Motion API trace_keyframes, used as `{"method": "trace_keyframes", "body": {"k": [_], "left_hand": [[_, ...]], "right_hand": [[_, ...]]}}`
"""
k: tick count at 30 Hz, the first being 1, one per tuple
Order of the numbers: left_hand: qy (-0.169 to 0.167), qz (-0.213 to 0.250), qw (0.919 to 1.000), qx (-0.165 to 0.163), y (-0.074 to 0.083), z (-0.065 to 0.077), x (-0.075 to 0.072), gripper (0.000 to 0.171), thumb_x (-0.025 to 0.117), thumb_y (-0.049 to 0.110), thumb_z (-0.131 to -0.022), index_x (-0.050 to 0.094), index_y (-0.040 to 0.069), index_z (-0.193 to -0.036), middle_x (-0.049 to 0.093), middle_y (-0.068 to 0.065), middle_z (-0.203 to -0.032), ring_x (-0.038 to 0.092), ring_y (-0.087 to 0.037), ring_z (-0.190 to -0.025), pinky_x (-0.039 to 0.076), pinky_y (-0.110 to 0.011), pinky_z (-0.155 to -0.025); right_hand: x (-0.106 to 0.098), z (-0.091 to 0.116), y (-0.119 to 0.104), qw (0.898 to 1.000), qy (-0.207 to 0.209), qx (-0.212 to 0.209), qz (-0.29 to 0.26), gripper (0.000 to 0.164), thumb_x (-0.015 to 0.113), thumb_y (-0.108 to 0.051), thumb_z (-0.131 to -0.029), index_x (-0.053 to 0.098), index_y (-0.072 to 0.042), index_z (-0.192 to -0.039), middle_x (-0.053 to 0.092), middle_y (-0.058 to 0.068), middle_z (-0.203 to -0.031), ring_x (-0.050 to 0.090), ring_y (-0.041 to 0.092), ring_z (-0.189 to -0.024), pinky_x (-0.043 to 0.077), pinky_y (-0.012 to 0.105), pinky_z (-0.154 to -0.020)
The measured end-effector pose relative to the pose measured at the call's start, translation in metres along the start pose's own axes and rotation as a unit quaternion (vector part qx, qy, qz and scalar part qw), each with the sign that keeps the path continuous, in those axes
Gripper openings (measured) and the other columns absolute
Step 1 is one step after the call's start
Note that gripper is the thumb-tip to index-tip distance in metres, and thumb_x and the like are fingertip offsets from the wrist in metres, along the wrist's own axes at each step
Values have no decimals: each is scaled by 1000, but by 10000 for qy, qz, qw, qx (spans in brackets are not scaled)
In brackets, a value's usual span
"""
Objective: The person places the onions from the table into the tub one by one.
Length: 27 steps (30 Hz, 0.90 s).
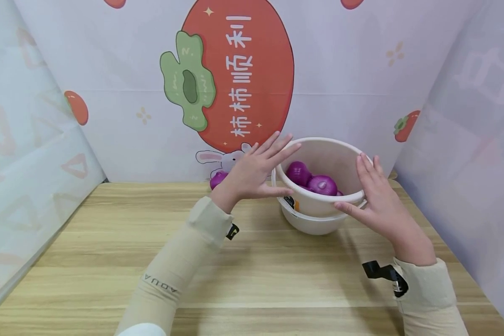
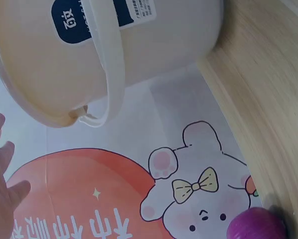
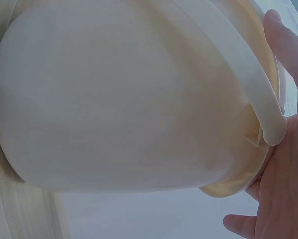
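A cream plastic bucket [image 1: 315, 207] stands upright towards the back of the table, its handle [image 3: 238, 64] lowered against the side. Inside it are several purple onions [image 1: 322, 185]. My right hand [image 1: 382, 205] rests against the bucket's right rim with its fingers straight. Spread fingers extend from my left hand [image 1: 256, 172] beside the left rim; in the left wrist view this hand is apart from the bucket. Another purple onion [image 2: 257, 224] lies on the table by the back wall, partly hidden behind my left hand in the head view.
The wooden table [image 1: 252, 284] ends at a printed cloth backdrop [image 1: 122, 135] with a large persimmon drawing. Cloth walls rise on the left [image 1: 29, 154] and the right [image 1: 466, 154]. A label [image 2: 72, 22] is stuck on the bucket's side.
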<state>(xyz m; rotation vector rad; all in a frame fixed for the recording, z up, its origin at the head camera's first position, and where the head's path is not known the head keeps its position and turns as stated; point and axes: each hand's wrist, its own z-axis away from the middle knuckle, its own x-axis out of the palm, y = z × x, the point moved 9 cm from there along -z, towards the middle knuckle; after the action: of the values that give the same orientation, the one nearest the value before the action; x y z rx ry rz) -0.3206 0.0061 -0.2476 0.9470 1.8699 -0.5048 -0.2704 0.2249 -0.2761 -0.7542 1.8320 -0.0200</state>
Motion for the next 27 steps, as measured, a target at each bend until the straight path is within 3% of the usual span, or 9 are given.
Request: {"method": "trace_keyframes", "body": {"k": [3, 12, 20, 27], "left_hand": [[41, -449, 9989, -93, -1, 4, -3, 103, 60, 78, -77, 13, 38, -159, 8, 10, -168, -2, -18, -157, 24, -66, -117], [240, -958, 9948, -246, -13, 16, -12, 113, 61, 86, -68, 15, 38, -159, 0, 11, -168, -11, -20, -156, 10, -66, -121], [107, -1074, 9932, -426, -28, 29, -13, 121, 64, 88, -63, 9, 39, -159, -4, 10, -168, -14, -17, -155, 10, -67, -120], [137, -1159, 9920, -477, -44, 40, -10, 121, 63, 87, -64, 9, 38, -160, 1, 4, -169, -13, -20, -156, 13, -66, -120]], "right_hand": [[0, 0, 1, 10000, -13, 11, 6, 109, 71, -48, -87, 3, -2, -159, 3, 21, -166, -14, 39, -153, 8, 73, -116], [0, 0, 2, 10000, -36, 43, 4, 110, 72, -48, -87, 2, -3, -159, 3, 19, -167, -15, 38, -153, 7, 71, -117], [1, 0, 3, 9999, -79, 83, 27, 110, 71, -49, -87, 2, -4, -159, 1, 18, -167, -15, 37, -153, 7, 71, -117], [1, 1, 4, 10000, -72, 58, -3, 110, 72, -49, -87, 2, -3, -159, 2, 19, -167, -15, 37, -153, 6, 69, -118]]}}
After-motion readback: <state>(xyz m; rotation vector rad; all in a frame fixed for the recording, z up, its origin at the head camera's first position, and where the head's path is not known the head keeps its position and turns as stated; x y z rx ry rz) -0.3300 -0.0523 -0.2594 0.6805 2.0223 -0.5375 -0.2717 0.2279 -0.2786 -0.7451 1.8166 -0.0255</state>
